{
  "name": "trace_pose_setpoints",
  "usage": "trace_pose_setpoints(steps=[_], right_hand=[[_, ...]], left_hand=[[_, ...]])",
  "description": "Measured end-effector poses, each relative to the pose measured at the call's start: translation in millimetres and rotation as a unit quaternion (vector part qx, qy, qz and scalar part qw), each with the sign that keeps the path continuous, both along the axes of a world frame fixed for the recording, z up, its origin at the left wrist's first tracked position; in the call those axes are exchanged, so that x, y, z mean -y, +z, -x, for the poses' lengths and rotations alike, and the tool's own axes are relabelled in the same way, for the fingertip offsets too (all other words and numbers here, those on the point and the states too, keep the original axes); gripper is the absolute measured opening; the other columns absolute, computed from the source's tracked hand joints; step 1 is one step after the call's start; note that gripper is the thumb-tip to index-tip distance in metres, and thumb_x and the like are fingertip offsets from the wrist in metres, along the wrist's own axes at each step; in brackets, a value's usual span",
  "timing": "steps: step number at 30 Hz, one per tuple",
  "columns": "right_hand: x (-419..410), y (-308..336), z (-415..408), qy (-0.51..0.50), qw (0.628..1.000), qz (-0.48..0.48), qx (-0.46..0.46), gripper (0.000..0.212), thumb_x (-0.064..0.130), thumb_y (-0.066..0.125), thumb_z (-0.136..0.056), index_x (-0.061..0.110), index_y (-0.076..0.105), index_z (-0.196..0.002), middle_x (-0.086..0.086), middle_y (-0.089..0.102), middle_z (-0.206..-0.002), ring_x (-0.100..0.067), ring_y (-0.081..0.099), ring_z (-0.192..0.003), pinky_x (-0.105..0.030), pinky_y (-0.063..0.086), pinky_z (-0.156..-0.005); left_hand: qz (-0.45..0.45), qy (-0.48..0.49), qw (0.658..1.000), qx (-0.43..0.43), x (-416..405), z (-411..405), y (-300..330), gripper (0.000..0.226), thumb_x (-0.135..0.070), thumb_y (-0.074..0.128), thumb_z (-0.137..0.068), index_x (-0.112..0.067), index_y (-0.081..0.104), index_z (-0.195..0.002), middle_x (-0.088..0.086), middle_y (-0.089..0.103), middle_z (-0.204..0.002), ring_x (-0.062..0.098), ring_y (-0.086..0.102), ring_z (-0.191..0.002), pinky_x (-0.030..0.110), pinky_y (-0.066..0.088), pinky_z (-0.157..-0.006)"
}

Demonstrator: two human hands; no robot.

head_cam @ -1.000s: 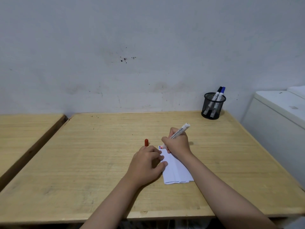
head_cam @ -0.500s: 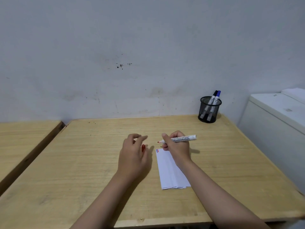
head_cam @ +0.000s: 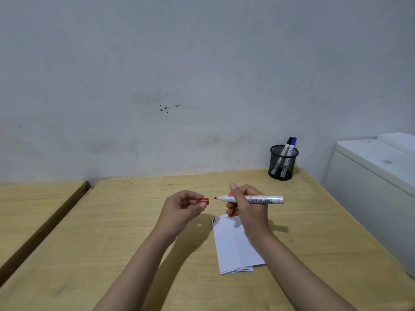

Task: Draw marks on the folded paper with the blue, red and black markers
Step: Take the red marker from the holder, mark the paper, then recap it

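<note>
Above the folded paper (head_cam: 235, 243), right hand (head_cam: 249, 205) grips the red marker (head_cam: 253, 199); left hand (head_cam: 182, 209) pinches its cap (head_cam: 202, 201), seemingly just apart

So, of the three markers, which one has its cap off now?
The red marker, held level in the right hand; the left hand holds its red cap. The blue marker and black marker stand capped in the mesh cup.

2 bare forearms, no sleeves.
</note>
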State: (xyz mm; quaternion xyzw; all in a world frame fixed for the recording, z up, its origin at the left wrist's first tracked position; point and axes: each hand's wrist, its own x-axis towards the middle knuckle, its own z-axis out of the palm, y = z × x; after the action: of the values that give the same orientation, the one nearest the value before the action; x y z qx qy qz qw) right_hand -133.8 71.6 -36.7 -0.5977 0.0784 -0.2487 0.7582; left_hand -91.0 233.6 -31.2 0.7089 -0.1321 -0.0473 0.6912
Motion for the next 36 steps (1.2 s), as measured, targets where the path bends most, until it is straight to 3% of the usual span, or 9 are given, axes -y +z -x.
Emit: trace_pose_setpoints(steps=[9,13,19,21,23,26,31,34,36], right_hand=[[-0.4,12.7,16.8,0.013,0.999,0.039,0.016,0.031,0.01,0.066,-0.086,-0.007,0.053,-0.063,0.002,0.06,-0.046,-0.012,0.052,-0.039,-0.023,0.042,-0.039],[-4.1,21.7,28.0,0.009,0.999,0.029,0.036,0.034,0.005,0.065,-0.086,-0.013,0.047,-0.063,-0.004,0.054,-0.044,-0.013,0.049,-0.036,-0.022,0.041,-0.037],[-6.3,35.8,37.2,0.011,0.997,-0.021,0.079,0.039,0.001,0.062,-0.086,0.008,0.043,-0.052,0.001,0.051,-0.039,-0.016,0.045,-0.034,-0.023,0.039,-0.038],[-4.4,40.9,37.2,0.027,0.997,-0.051,0.054,0.037,0.008,0.064,-0.086,0.01,0.046,-0.053,-0.004,0.048,-0.041,-0.016,0.044,-0.034,-0.024,0.04,-0.039],[-0.6,46.2,36.4,0.068,0.993,-0.099,-0.013,0.032,0.029,0.067,-0.083,0.009,0.053,-0.062,-0.006,0.048,-0.047,-0.015,0.045,-0.037,-0.026,0.043,-0.04],[10.3,50.9,38.6,0.12,0.974,-0.127,-0.145,0.054,0.064,0.062,-0.067,0.011,0.055,-0.071,-0.001,0.045,-0.049,-0.014,0.041,-0.042,-0.025,0.04,-0.04],[37.8,61.4,59.7,0.118,0.967,0.04,-0.224,0.047,0.052,0.065,-0.079,0.01,0.049,-0.063,0.0,0.036,-0.041,-0.014,0.031,-0.032,-0.022,0.032,-0.037],[51.7,66.5,63.9,0.03,0.964,0.246,-0.1,0.035,0.033,0.079,-0.073,0.012,0.054,-0.061,0.0,0.05,-0.048,-0.013,0.044,-0.039,-0.026,0.041,-0.041],[59.5,70.5,62.2,-0.021,0.927,0.374,-0.019,0.025,0.03,0.084,-0.067,0.02,0.062,-0.073,0.009,0.064,-0.067,-0.004,0.058,-0.06,-0.015,0.044,-0.056]], left_hand=[[0.026,-0.083,0.996,-0.032,10.8,24.3,11.8,0.014,0.001,0.069,-0.076,-0.007,0.068,-0.087,0.002,0.07,-0.071,0.019,0.064,-0.074,0.036,0.053,-0.082],[0.033,-0.1,0.994,-0.008,11.7,37.5,22.0,0.012,0.001,0.07,-0.075,-0.008,0.07,-0.083,0.0,0.069,-0.066,0.017,0.062,-0.068,0.031,0.054,-0.075],[0.028,-0.074,0.989,0.125,17.2,51.0,42.1,0.012,0.006,0.071,-0.072,-0.003,0.07,-0.081,-0.008,0.069,-0.061,0.012,0.061,-0.064,0.021,0.054,-0.064],[0.01,-0.066,0.987,0.146,20.9,51.8,45.5,0.011,0.004,0.072,-0.072,-0.002,0.07,-0.081,-0.008,0.07,-0.062,0.012,0.062,-0.065,0.022,0.054,-0.066],[0.001,-0.043,0.988,0.146,26.0,49.3,47.9,0.01,0.002,0.073,-0.073,-0.002,0.07,-0.082,-0.006,0.07,-0.064,0.015,0.064,-0.067,0.022,0.054,-0.066],[-0.037,-0.009,0.987,0.156,31.3,41.4,52.1,0.01,-0.005,0.075,-0.073,-0.008,0.071,-0.081,0.002,0.07,-0.07,0.016,0.065,-0.069,0.025,0.053,-0.068],[-0.113,0.015,0.969,0.218,31.8,34.4,63.1,0.005,-0.014,0.075,-0.074,-0.015,0.072,-0.078,-0.002,0.069,-0.069,0.0,0.057,-0.06,0.01,0.045,-0.059],[-0.141,-0.003,0.962,0.234,37.9,34.5,69.7,0.005,-0.015,0.074,-0.074,-0.017,0.071,-0.076,0.0,0.069,-0.068,0.0,0.055,-0.057,0.011,0.044,-0.057],[-0.158,-0.024,0.957,0.243,45.5,34.0,74.5,0.004,-0.017,0.074,-0.073,-0.018,0.071,-0.075,0.005,0.07,-0.071,0.003,0.056,-0.058,0.014,0.046,-0.058]])
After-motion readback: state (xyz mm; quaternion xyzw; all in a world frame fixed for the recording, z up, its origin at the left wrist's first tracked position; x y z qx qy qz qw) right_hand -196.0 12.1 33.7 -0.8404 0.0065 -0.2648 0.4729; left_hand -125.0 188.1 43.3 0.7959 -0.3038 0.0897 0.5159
